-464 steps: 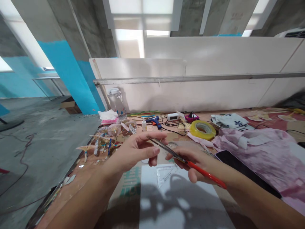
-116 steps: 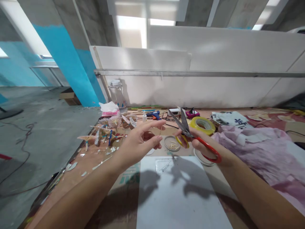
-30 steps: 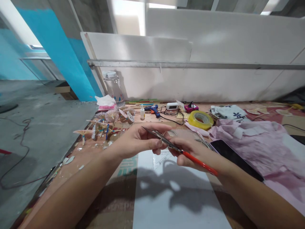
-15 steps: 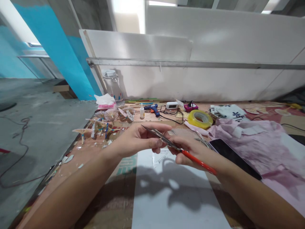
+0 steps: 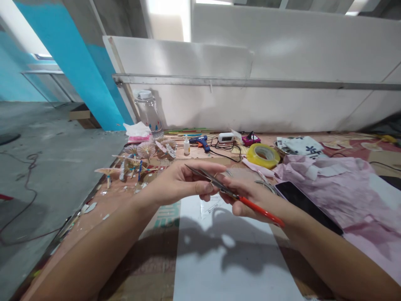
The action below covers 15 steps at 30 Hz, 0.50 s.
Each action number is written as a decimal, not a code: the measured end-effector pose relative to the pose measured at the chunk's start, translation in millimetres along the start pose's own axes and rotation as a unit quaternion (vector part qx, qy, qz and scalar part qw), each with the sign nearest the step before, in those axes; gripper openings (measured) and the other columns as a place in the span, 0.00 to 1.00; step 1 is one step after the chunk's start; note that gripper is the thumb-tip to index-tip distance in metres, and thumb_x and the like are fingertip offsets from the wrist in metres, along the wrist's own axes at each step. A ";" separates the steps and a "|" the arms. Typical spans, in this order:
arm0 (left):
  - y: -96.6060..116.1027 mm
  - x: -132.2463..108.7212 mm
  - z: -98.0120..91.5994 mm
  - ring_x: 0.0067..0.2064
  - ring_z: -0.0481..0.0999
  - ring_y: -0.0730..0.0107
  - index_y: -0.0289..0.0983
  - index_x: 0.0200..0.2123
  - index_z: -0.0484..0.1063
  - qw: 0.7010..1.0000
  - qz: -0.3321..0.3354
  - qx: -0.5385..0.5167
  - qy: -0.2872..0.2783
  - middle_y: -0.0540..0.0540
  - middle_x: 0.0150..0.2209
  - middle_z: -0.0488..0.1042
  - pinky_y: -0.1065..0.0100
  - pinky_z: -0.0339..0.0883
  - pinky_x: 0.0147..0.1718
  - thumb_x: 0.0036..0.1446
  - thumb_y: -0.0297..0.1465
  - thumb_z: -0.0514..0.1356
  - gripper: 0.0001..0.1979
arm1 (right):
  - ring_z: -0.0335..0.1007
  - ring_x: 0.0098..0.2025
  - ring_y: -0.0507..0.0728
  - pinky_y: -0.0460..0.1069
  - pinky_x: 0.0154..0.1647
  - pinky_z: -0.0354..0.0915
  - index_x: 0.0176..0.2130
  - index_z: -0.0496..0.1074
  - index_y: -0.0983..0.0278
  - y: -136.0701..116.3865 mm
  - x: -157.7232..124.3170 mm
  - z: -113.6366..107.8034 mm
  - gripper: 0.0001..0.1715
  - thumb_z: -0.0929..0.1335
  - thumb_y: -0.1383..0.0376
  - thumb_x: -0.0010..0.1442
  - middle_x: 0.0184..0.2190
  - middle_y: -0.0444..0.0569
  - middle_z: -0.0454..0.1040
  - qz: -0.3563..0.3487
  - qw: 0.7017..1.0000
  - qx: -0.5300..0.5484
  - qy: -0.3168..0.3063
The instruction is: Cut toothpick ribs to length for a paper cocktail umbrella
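Observation:
Red-handled scissors (image 5: 260, 211) slant across the middle of the view above a white sheet (image 5: 232, 263), blades toward the upper left. My right hand (image 5: 247, 194) is wrapped round them near the pivot. My left hand (image 5: 188, 182) is beside the blades, its fingers curled and thumb close to them; whatever may be between those fingers is too small to make out. Shadows of both hands fall on the sheet, which lies on cardboard (image 5: 140, 267).
At the left stand several small paper umbrellas (image 5: 146, 150). Behind the hands are a small bottle (image 5: 187, 146), a blue glue gun (image 5: 202, 143) and yellow tape (image 5: 263, 156). A phone (image 5: 308, 207) and pink cloth (image 5: 338, 179) lie at the right.

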<state>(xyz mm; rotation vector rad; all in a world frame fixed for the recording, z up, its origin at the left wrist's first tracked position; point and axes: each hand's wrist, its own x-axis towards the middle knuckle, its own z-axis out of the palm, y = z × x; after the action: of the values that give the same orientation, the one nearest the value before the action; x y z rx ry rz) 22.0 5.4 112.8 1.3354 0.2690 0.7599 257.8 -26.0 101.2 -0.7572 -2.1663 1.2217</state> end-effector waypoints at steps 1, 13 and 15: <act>-0.2 -0.1 0.0 0.32 0.80 0.73 0.44 0.48 0.83 1.000 0.002 -0.001 -0.002 0.43 0.42 0.85 0.74 0.76 0.30 0.55 0.28 0.72 0.16 | 0.64 0.36 0.55 0.49 0.36 0.65 0.52 0.76 0.64 2.4 -1.2 0.8 0.39 0.70 0.36 0.59 0.39 0.51 0.71 0.005 1.000 0.023 -0.003; -1.6 1.1 3.9 0.35 0.84 0.69 0.44 0.47 0.84 0.999 0.011 -0.040 -0.004 0.43 0.43 0.86 0.74 0.78 0.31 0.55 0.28 0.73 0.15 | 0.66 0.44 0.58 0.55 0.49 0.68 0.66 0.65 0.58 3.7 -8.1 -6.1 0.46 0.66 0.35 0.60 0.52 0.56 0.70 -0.002 0.998 0.017 -0.060; -1.7 0.4 5.0 0.36 0.85 0.68 0.45 0.48 0.83 0.999 0.017 -0.042 -0.015 0.44 0.43 0.86 0.75 0.78 0.31 0.56 0.27 0.72 0.15 | 0.67 0.47 0.59 0.56 0.51 0.68 0.72 0.56 0.57 10.3 -10.7 -8.7 0.51 0.66 0.35 0.61 0.53 0.57 0.69 -0.039 0.996 0.004 -0.075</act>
<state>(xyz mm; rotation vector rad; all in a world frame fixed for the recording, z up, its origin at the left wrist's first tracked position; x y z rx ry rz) 25.8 1.8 112.5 1.2731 0.1883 0.7716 273.4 -24.0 94.1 -0.5884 -2.2855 1.2828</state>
